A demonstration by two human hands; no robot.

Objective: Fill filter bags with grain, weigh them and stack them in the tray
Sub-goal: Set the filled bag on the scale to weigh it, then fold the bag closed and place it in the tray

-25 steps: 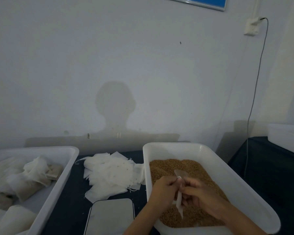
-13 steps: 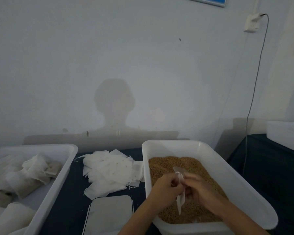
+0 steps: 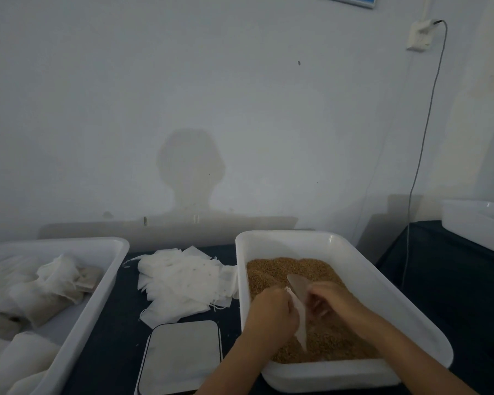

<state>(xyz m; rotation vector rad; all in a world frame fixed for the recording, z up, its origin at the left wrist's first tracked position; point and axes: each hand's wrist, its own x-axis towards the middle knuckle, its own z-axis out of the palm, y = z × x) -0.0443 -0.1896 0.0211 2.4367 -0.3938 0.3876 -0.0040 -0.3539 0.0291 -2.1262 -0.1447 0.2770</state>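
A white tub at the right holds brown grain. Above the grain, my left hand pinches the top edge of an empty white filter bag that hangs down between both hands. My right hand is curled next to the bag, with a pale scoop-like piece sticking up by its fingers; I cannot tell whether it grips the bag or the scoop. A white tray at the left holds several filled bags. A flat scale lies in front, between tray and tub.
A loose pile of empty filter bags lies on the dark table behind the scale. Another white tub stands at the far right on a second dark surface. A cable hangs down the wall from a socket.
My hands have drawn slightly apart over the grain and the bag's mouth has spread a little. The camera has tilted slightly; the tubs, scale and pile have not moved.
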